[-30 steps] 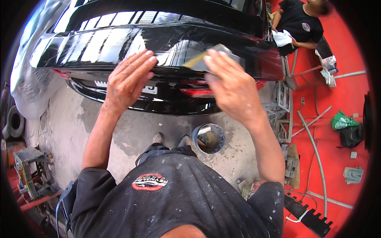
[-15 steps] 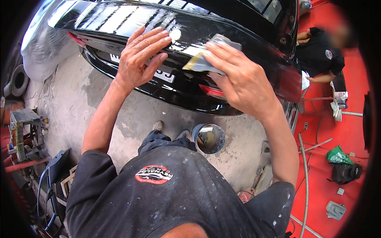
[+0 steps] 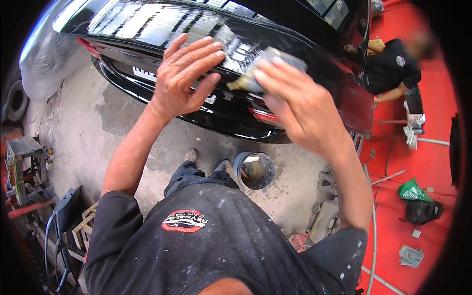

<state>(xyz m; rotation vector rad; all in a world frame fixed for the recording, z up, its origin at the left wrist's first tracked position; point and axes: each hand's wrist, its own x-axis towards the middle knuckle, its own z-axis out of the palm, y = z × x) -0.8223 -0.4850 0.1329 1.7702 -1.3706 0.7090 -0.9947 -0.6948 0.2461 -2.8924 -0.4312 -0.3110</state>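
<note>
A black car's glossy trunk lid spreads below both hands, with reflections across it. My right hand is closed on a sheet of sandpaper, grey with a yellowish edge, pressed flat against the lid near its rear edge. Motion blurs the sheet and those fingers a little. To its left, my left hand has its fingers stretched out and holds nothing; whether its palm touches the lid is hidden. Under the right wrist shows a red tail light. The left hand partly covers the white number plate.
A bucket of murky liquid stands on the concrete by my feet. Another person works along the car's right side. A grey hose and a dark bag lie on the red floor. Plastic sheeting hangs at left.
My right hand has slid slightly right with the sandpaper over the lid. My left hand has shifted right too, fingers still spread. The other person's arm has moved.
</note>
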